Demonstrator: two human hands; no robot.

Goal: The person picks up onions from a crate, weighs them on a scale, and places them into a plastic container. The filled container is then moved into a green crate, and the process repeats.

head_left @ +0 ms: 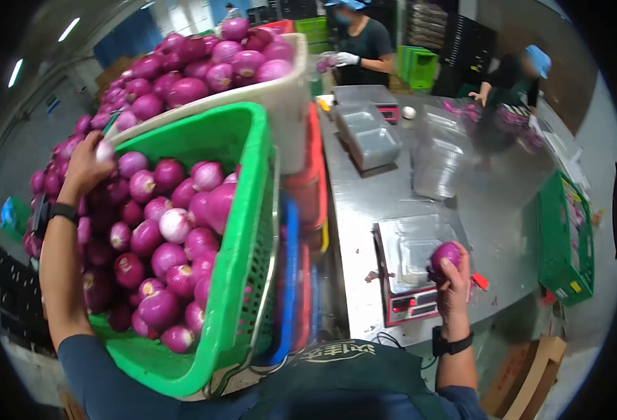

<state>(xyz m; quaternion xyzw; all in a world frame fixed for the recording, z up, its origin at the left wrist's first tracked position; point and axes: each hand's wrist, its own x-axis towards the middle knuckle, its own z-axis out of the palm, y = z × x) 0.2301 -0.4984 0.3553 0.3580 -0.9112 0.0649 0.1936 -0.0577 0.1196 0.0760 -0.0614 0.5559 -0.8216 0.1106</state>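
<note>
The right hand [454, 285] is clasping a red onion [445, 257] over the digital scale [410, 306]. Far left of it, the left hand [84, 166] is gripping a paler onion [105, 150].

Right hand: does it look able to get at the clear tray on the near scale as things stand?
Probably yes. The right hand holds a purple onion right by the clear tray on the scale, and nothing seems to bar the way.
</note>
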